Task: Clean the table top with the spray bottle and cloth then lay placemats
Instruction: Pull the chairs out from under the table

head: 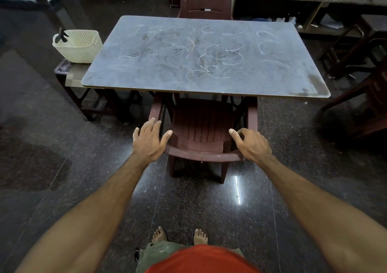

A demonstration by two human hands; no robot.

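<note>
— Dark speckled floor (62,189) lies under you. What's beyond your hands?

— Up left of your left hand (147,142), a cream lattice basket (77,45) holds a black trigger, likely the spray bottle (61,36).

— And my grip?

— Left fingers spread flat over the moulded plastic chair (201,138); ahead lies the chalk-scrawled table top (209,57); your right hand (251,145) curls round its rim, probably to shift it.

The room is dim. A bright glare streak lies on the floor (237,191) below the chair (201,134). Wide-angle bending curves the edges.
</note>
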